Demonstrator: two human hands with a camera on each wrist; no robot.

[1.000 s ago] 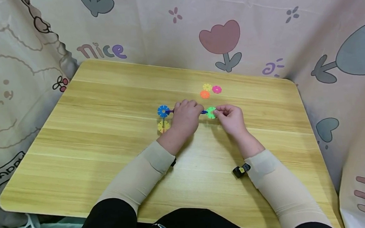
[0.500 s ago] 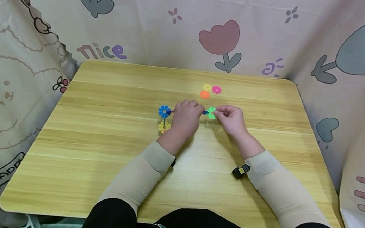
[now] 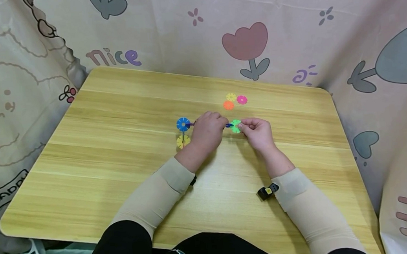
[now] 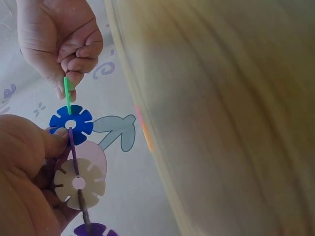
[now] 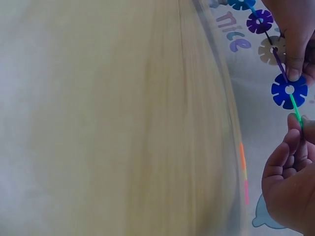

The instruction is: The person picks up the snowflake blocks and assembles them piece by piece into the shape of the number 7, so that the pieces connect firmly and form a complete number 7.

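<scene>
My right hand (image 3: 259, 133) pinches a green notched plastic disc (image 3: 236, 126) between thumb and fingers. That disc slots edge-on into a dark blue disc (image 5: 281, 92), which the left hand (image 3: 208, 130) pinches at its rim. The two discs are joined at right angles. From the blue one a linked chain runs leftward: an edge-on purple disc (image 4: 74, 150), a pale disc (image 4: 91, 169), a dark edge-on one and another purple disc (image 5: 260, 21). The chain's far end bears a blue disc (image 3: 180, 124) and a yellow disc (image 3: 180, 143). In the head view the left hand hides the chain's middle.
Behind the hands, a loose yellow disc (image 3: 231, 96), an orange disc (image 3: 228, 105) and a pink disc (image 3: 242, 100) lie on the wooden table (image 3: 117, 109). A printed curtain (image 3: 168, 35) hangs along the back and sides. Each wrist carries a small black camera (image 3: 265, 193).
The chain's left end and the green disc have shifted very slightly to the right. Both hands keep their grip in almost the same place.
</scene>
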